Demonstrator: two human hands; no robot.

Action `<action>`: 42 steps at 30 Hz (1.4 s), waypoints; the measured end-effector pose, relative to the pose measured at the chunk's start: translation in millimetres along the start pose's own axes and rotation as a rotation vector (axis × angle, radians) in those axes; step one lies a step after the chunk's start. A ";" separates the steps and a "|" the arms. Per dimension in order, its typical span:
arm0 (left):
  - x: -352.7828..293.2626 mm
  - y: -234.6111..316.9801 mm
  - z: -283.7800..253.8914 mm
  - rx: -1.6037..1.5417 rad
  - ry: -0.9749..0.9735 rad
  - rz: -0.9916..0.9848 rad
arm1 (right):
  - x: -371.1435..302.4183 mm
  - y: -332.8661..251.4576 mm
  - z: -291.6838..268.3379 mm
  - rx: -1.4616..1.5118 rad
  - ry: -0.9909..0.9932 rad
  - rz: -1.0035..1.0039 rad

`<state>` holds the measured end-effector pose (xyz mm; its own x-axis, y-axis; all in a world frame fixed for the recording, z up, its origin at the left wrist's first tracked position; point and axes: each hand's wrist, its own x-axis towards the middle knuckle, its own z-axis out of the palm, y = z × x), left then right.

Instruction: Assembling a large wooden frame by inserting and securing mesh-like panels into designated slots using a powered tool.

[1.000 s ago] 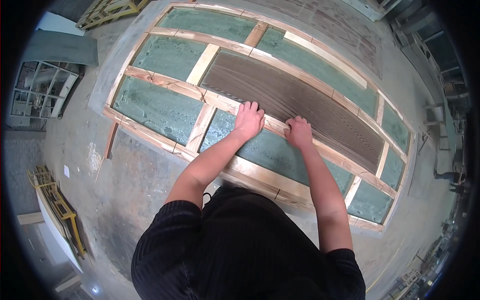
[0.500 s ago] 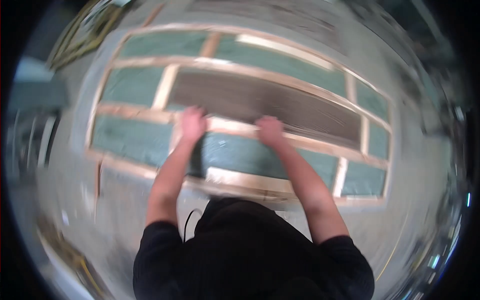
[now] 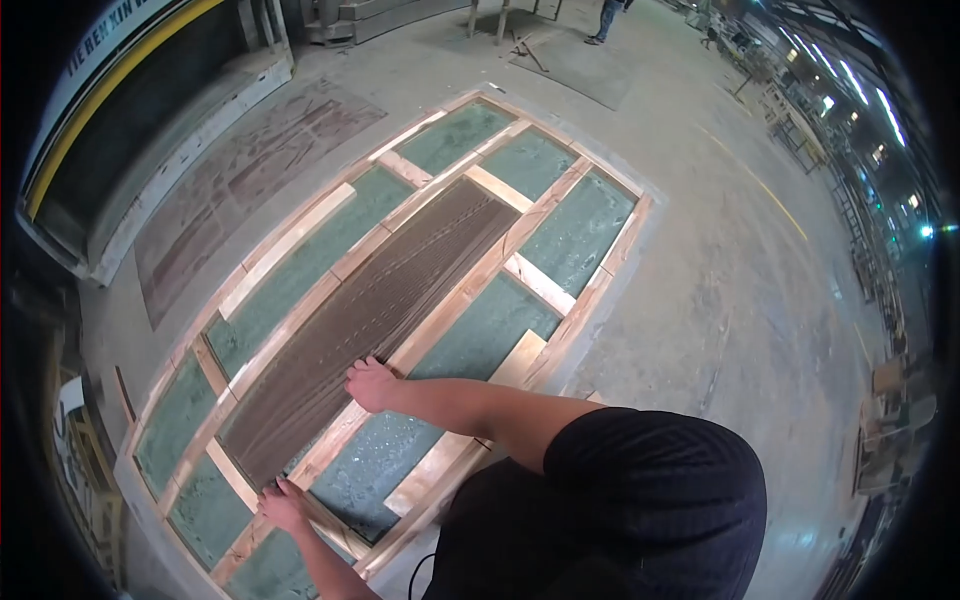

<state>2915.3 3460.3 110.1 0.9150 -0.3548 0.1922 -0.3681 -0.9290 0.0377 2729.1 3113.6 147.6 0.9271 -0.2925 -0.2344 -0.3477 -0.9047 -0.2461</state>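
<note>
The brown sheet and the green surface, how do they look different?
The brown sheet is dull with lots of thin lines, while the green surface is blotchy and shiny in spots. The brown sheet lies in one long middle section, but the green surface shows in many sections around it. Both lie between wooden bars.

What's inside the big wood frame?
In the frame, a green surface shows through most gaps, and a long brown sheet lies in the middle one. What's under the brown sheet is covered, so I can't tell.
</note>
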 end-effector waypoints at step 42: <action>-87.2 185.8 9.8 -0.286 -0.075 0.354 | -523.0 218.0 243.1 0.503 0.058 1.167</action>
<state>2768.7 3317.5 90.7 0.7299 -0.6617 0.1712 -0.6817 -0.6863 0.2535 2134.4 3144.6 -12.1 0.0365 -0.8574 -0.5133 -0.9610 0.1108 -0.2534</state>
